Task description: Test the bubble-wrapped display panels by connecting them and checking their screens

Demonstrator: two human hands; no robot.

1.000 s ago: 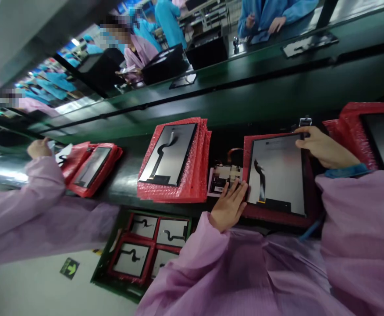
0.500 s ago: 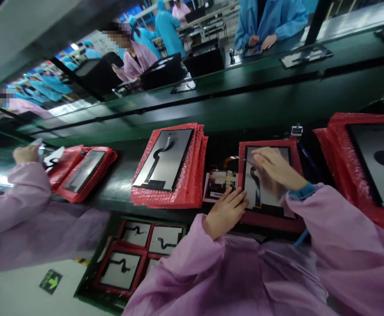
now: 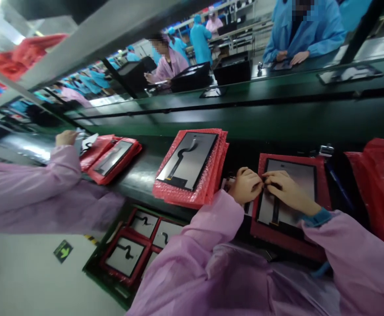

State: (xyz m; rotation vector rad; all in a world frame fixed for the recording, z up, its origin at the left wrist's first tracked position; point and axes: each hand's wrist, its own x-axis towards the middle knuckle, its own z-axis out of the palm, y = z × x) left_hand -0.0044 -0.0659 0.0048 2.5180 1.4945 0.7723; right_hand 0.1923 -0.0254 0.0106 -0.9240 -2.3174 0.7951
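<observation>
A display panel (image 3: 289, 208) lies grey back up on a red bubble-wrap sheet (image 3: 323, 193) in front of me. From its lower edge a black flex cable (image 3: 275, 210) runs up and disappears beneath my right hand (image 3: 287, 189), whose thumb and fingertips pinch its upper end. Close against those fingertips, at the panel's left edge, my left hand (image 3: 246, 186) is closed in a pinch; what it holds is hidden. A small test board (image 3: 225, 182) with a white edge shows only in part behind my left hand.
Left stands a stack of panels in red bubble wrap (image 3: 205, 184); more wrapped sheets (image 3: 376, 175) lie right. A blue pen (image 3: 339, 184) rests beside the panel. Below left is a green crate (image 3: 90, 267) of panels. A co-worker's arm (image 3: 63, 162) reaches in at left.
My left hand has lifted from the board's edge and closed into a pinch. My right hand has moved down to the cable's end, meeting it. The view has swung left.
</observation>
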